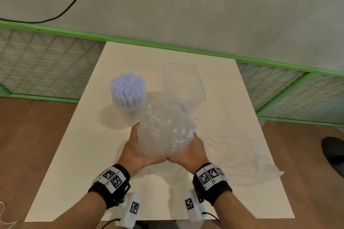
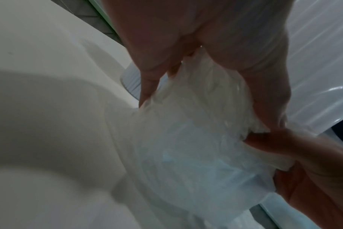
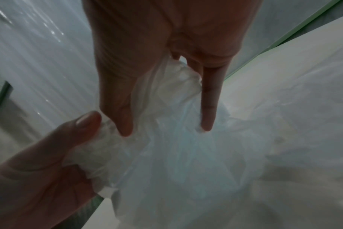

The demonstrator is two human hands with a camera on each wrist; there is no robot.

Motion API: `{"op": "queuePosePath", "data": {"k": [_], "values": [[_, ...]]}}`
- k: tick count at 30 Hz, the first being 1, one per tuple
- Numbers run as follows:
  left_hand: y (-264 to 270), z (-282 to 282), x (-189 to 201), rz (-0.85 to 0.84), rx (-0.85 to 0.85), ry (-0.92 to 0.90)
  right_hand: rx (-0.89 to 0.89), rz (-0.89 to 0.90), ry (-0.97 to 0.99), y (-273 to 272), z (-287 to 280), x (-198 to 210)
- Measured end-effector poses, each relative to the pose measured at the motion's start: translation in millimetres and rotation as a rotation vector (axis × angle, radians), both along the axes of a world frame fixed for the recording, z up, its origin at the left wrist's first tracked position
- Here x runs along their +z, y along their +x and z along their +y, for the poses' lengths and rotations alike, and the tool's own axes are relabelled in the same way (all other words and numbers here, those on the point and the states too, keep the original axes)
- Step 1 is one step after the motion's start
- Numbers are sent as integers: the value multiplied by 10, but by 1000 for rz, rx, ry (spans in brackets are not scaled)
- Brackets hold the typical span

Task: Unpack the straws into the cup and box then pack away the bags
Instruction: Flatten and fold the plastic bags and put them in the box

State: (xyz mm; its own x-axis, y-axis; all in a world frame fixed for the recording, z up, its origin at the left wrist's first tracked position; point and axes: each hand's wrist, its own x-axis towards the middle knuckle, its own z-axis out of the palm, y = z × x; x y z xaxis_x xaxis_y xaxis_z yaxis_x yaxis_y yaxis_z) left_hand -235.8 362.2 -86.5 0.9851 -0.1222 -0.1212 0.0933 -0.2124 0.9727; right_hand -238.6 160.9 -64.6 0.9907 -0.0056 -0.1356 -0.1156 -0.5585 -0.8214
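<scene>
A crumpled clear plastic bag is bunched into a ball between both hands, just above the white table. My left hand cups its left side and my right hand its right side, heels of the palms touching below it. In the left wrist view the left hand's fingers press into the bag. The right wrist view shows the right hand's thumb and a finger wrapped on the bag. Behind stands a cup full of pale purple straws, with a clear box to its right.
A second clear bag lies flat on the table's right side, reaching the right edge. A green-framed mesh fence runs behind the table. A black round object sits on the brown floor at right.
</scene>
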Motion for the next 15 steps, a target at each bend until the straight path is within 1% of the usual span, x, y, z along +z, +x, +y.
{"op": "queuePosePath", "data": {"k": [2,5,7,9,11,13,15], "values": [[26,-15,-23,4,10,0,-3,-6,8,29,-14,0],[32,-20,-46,42,13,10,36,45,77,51,-28,-42],[29,-15,-55,67,30,12,146,86,118,80,-100,-24],[23,-15,-54,93,43,35,275,106,104,91,-234,86],[31,-17,-67,113,53,41,326,80,93,99,-405,268],[31,-22,-78,129,64,36,306,9,126,110,-553,465],[28,-32,-81,143,76,38,322,-68,161,141,-627,632]]}}
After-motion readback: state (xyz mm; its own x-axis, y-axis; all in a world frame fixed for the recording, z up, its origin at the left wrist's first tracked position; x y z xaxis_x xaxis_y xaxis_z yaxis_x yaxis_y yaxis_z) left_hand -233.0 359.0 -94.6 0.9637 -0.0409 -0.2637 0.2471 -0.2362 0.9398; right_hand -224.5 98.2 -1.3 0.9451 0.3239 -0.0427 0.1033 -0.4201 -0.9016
